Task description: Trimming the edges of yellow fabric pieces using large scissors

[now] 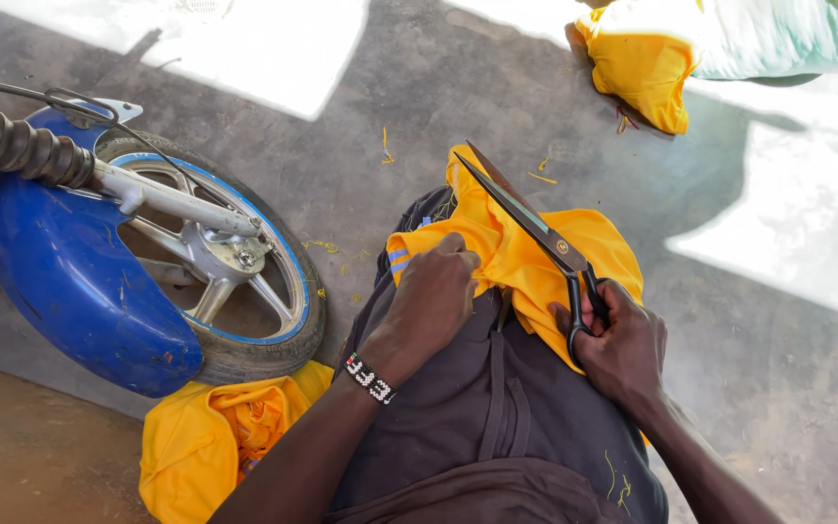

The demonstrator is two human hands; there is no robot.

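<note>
Dark trousers (497,408) fill the lower centre, where your left hand (431,303) pinches the yellow cloth (521,257) on your lap and your right hand (618,344) grips the open scissors (535,228): mid-cut, keep it taut.

Under my left fingers (453,254) I see soft, matt yellow cloth (521,262). My right fingers (601,312) grip long metal scissors (535,228) with dull dark blades and black handles. Left of them, a glossy blue plastic mudguard (60,272) and rough grey concrete floor (361,116).
</note>
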